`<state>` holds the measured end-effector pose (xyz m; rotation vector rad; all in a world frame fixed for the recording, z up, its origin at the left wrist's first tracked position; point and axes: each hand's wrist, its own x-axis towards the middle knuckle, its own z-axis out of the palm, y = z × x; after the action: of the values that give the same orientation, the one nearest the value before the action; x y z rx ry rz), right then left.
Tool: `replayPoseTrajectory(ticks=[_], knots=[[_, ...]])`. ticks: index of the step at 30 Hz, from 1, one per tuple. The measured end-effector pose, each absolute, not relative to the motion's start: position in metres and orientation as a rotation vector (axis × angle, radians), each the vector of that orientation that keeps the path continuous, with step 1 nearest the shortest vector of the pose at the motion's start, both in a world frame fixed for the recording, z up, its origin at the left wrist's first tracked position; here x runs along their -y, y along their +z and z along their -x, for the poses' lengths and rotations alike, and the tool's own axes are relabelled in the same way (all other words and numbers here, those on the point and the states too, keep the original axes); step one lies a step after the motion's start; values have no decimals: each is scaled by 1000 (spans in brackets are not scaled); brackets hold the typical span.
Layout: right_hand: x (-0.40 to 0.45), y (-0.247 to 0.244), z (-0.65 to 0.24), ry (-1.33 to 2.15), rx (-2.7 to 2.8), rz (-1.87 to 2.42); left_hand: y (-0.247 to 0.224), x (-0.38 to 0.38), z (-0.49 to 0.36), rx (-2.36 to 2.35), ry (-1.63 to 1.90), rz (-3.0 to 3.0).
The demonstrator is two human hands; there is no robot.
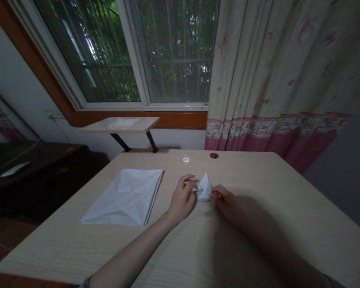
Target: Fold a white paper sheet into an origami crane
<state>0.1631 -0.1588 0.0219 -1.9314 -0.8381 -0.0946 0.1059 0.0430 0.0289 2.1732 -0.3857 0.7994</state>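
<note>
A small piece of folded white paper (pixel 206 188) with a pointed top sits between my hands on the desk. My left hand (pixel 183 197) is closed, its fingertips on a thin flap or strip at the paper's left side. At the paper's right edge, the curled fingers of my right hand (pixel 226 202) pinch its lower corner. Fine folds are too small to make out. Left of my hands lies a stack of square white paper sheets (pixel 124 200), the top one creased across its middle.
The pale wooden desk (pixel 174 256) has a round cable hole (pixel 214 155) at the back. A raised shelf (pixel 144 124) on black legs stands at the back left, with crumpled white paper (pixel 124 122) on it. Behind are a window and a patterned curtain (pixel 243 80).
</note>
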Motion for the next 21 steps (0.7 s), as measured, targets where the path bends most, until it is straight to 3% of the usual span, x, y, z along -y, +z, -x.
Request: replayPoseTrajectory(ticks=[21], knots=[[159,28,-153,-155,941,1955,27,-41,-107,244,647,-2031]])
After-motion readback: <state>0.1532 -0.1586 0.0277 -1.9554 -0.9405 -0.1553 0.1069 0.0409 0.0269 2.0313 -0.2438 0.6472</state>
